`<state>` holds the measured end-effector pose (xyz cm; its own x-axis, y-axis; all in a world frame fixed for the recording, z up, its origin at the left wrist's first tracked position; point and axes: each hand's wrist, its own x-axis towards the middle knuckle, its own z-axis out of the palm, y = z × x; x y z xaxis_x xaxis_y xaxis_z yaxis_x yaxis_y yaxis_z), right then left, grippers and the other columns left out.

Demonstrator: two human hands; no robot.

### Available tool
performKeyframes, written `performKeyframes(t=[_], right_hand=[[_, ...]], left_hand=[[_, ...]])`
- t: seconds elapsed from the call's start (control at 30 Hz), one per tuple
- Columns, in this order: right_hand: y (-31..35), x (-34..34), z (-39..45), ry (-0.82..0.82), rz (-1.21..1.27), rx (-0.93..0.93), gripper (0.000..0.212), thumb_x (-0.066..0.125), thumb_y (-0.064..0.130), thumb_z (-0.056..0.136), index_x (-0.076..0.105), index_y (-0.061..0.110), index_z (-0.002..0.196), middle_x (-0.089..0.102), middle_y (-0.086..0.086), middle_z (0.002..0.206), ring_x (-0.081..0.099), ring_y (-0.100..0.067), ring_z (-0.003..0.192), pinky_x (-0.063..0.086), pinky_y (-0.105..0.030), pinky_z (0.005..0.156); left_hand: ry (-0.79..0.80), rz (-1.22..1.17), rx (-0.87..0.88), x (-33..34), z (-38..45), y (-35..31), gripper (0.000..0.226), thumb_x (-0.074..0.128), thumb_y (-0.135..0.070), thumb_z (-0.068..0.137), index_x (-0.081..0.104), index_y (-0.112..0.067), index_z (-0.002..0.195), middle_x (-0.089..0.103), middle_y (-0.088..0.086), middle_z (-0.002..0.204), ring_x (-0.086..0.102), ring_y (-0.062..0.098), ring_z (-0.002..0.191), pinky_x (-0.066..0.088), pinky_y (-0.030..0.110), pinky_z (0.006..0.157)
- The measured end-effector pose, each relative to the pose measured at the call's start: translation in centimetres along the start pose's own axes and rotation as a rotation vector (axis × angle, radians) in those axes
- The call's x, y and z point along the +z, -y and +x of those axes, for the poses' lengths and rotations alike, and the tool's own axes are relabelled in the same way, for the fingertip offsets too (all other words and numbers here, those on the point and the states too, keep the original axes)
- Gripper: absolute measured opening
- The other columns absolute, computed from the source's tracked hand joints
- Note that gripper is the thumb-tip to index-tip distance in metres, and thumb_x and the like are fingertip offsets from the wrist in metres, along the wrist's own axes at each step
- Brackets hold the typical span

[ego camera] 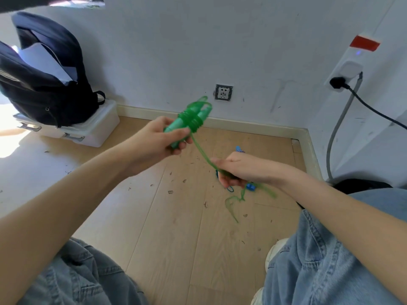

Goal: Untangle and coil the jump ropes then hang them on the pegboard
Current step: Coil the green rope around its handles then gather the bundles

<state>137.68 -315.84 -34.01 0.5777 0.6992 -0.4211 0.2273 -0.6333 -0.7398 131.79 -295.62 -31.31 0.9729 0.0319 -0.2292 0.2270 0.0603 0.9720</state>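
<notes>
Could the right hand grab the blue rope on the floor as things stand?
Probably not yet: the right hand is closed on the green rope. The blue rope lies just beneath it, nothing between, so letting go first should make it easy.

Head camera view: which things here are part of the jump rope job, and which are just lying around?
Part of the job:
- green jump rope, wound around its handles, held in the left hand
- its loose cord, gripped by the right hand
- blue jump rope on the floor

Just lying about:
- black backpack
- clear storage box
- wall socket
- power strip
</notes>
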Motion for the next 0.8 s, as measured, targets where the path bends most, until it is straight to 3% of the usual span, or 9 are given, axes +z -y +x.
performKeyframes(t=[0.1,0.23,0.37,0.47,0.53,0.6,0.7,0.73,0.8], right_hand=[[-0.1,-0.1,-0.1,-0.014,0.128,-0.026,0.048,0.034,0.039,0.099,0.059,0.009,0.071,0.046,0.004,0.050,0.037,-0.009,0.044,0.036,-0.018,0.048],[0.2,-0.4,0.3,-0.186,0.041,-0.059,0.024,0.046,0.021,0.097,0.063,0.006,0.089,0.064,-0.001,0.065,0.050,-0.007,0.044,0.044,-0.022,0.052],[-0.1,-1.3,0.9,-0.508,0.295,0.056,0.028,0.040,0.020,0.099,0.059,0.000,0.093,0.066,-0.009,0.069,0.053,-0.009,0.039,0.048,-0.026,0.050],[-0.5,-2.5,0.8,-0.663,0.498,0.113,0.030,0.036,0.021,0.100,0.056,0.001,0.090,0.064,-0.012,0.068,0.058,-0.011,0.041,0.052,-0.022,0.045],[-0.4,-2.6,0.8,-0.726,0.487,0.080,0.033,0.034,0.023,0.100,0.057,0.004,0.086,0.067,-0.011,0.073,0.065,-0.015,0.055,0.053,-0.023,0.052],[-0.4,-2.3,0.9,-0.664,0.140,0.084,0.032,0.038,0.024,0.099,0.062,0.006,0.090,0.068,-0.008,0.081,0.063,-0.014,0.066,0.048,-0.021,0.060],[-1.1,-1.6,1.0,-0.347,-0.420,0.287,0.034,0.052,0.025,0.093,0.059,0.000,0.115,0.064,-0.016,0.113,0.063,-0.029,0.100,0.051,-0.038,0.084],[-1.1,-1.4,0.9,-0.285,-0.492,0.345,0.041,0.055,0.027,0.091,0.053,0.000,0.122,0.058,-0.016,0.123,0.057,-0.030,0.111,0.048,-0.041,0.092],[-0.6,-1.1,0.9,-0.241,-0.462,0.273,0.055,0.060,0.035,0.087,0.043,0.008,0.132,0.048,-0.010,0.136,0.048,-0.025,0.123,0.041,-0.037,0.100]], left_hand=[[-0.117,0.101,-0.027,-1.2,0.9,0.5,0.030,0.052,-0.009,0.091,0.049,-0.003,0.120,0.061,0.006,0.083,0.053,0.008,0.062,0.048,0.017,0.055],[-0.292,0.332,-0.067,-2.3,2.1,1.9,0.028,0.053,-0.012,0.092,0.054,-0.003,0.119,0.061,0.003,0.081,0.052,0.009,0.063,0.046,0.019,0.057],[-0.457,0.616,-0.092,-4.1,2.9,3.4,0.024,0.050,-0.010,0.092,0.056,-0.001,0.113,0.061,0.003,0.076,0.053,0.012,0.063,0.047,0.023,0.059],[-0.553,0.891,-0.179,-6.0,2.7,4.0,0.023,0.049,-0.011,0.090,0.056,0.003,0.107,0.065,0.015,0.093,0.061,0.029,0.085,0.052,0.040,0.078],[-0.574,1.040,-0.222,-6.4,2.2,4.1,0.023,0.048,-0.012,0.091,0.053,0.004,0.106,0.063,0.021,0.101,0.060,0.036,0.093,0.050,0.043,0.081],[-0.523,0.996,-0.183,-5.8,2.1,4.1,0.023,0.048,-0.012,0.091,0.053,0.003,0.107,0.064,0.020,0.101,0.061,0.033,0.094,0.051,0.043,0.083],[-0.389,0.725,-0.055,-3.7,2.2,3.3,0.019,0.049,-0.008,0.091,0.057,-0.001,0.107,0.067,0.012,0.095,0.064,0.020,0.083,0.053,0.032,0.075],[-0.336,0.632,-0.032,-2.9,2.1,2.8,0.018,0.049,-0.009,0.092,0.057,-0.003,0.108,0.068,0.009,0.091,0.064,0.015,0.078,0.053,0.025,0.070],[-0.214,0.473,-0.006,-1.4,1.6,1.9,0.018,0.050,-0.010,0.093,0.058,-0.006,0.109,0.069,0.004,0.088,0.065,0.007,0.072,0.052,0.016,0.062]])
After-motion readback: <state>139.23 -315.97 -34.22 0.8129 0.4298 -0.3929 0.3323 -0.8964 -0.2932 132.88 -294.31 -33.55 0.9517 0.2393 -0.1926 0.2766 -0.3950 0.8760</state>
